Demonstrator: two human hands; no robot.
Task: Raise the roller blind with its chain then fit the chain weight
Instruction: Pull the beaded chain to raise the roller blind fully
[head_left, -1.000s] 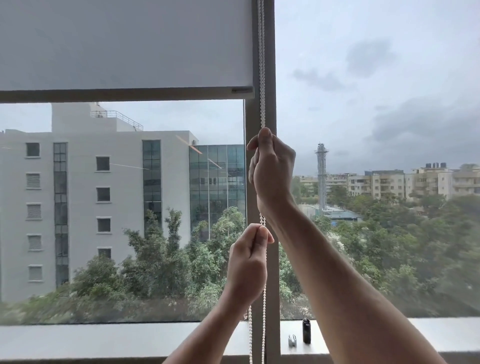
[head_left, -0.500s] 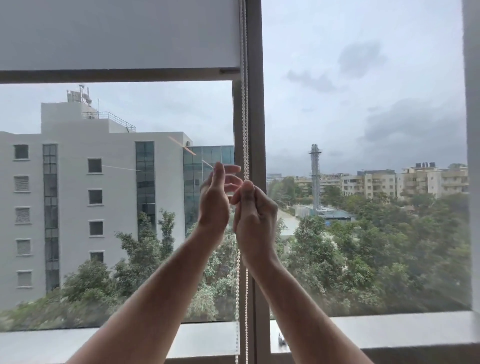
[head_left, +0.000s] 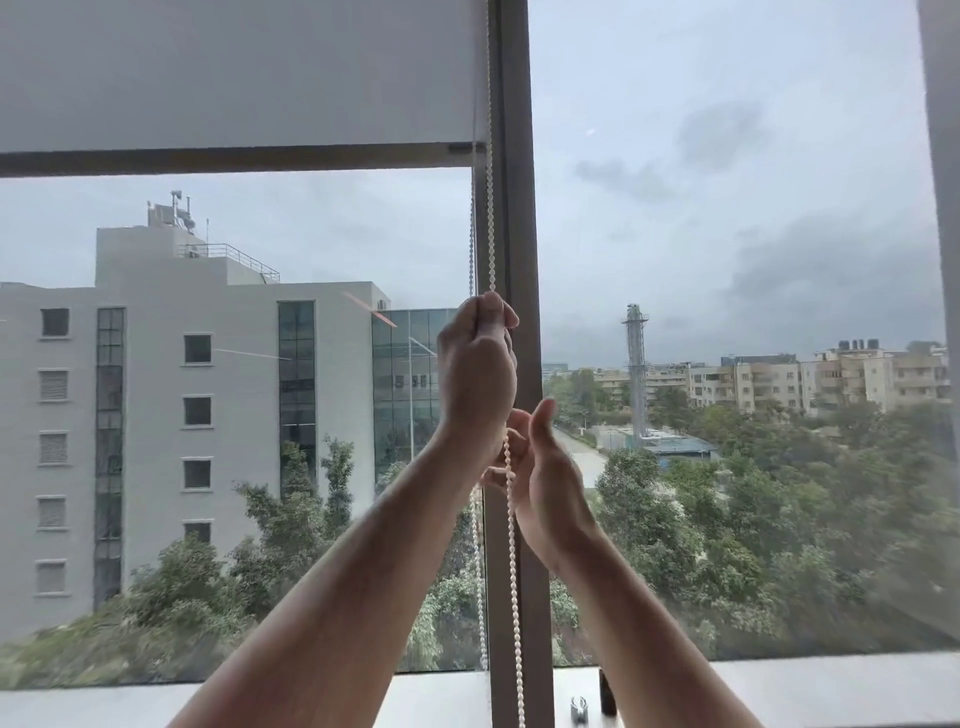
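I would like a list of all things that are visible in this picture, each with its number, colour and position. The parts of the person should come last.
roller blind: one, light grey, upper left, bottom bar partway down the left pane
bead chain: one loop, white, hanging along the mullion
mullion: one, dark grey-brown, upright at centre
window sill: one, pale grey, along the bottom
dark cylinder: one, black, on the sill right of the mullion, partly hidden by the right forearm
small metal piece: one, silvery, on the sill beside the cylinder
left hand: one, raised at centre, gripping the chain
right hand: one, just below the left, fingers loosely open by the chain
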